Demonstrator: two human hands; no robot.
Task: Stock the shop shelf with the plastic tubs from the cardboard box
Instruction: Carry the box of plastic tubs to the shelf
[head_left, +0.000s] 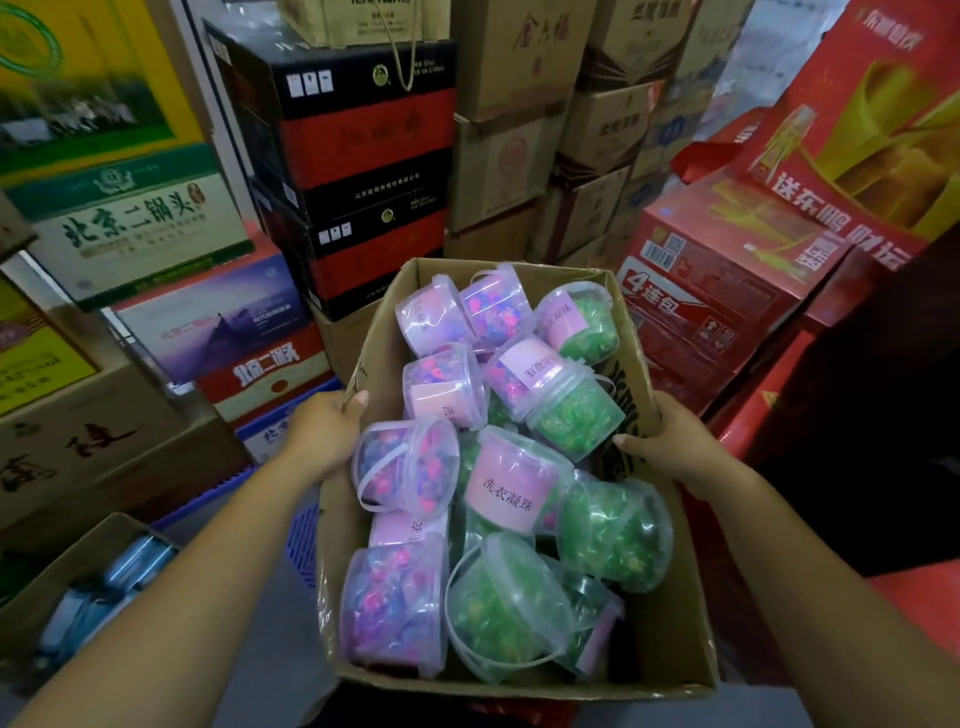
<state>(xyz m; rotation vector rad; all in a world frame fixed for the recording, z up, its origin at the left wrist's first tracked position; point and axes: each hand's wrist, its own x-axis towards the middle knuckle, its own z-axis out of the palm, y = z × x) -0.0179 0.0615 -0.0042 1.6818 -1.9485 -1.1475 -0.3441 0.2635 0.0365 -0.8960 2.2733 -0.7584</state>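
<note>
Tub-filled cardboard box (670, 613) between both hands

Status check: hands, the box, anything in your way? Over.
Left hand and right hand each grip a side wall of the cardboard box. Plastic tubs inside, jumbled. Stacked cartons close ahead; no shelf in view.

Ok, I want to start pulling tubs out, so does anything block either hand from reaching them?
Nothing visible does: the cardboard box is open and the plastic tubs lie uncovered in a pile. The left hand and right hand each grip a side wall, so one must let go.
</note>
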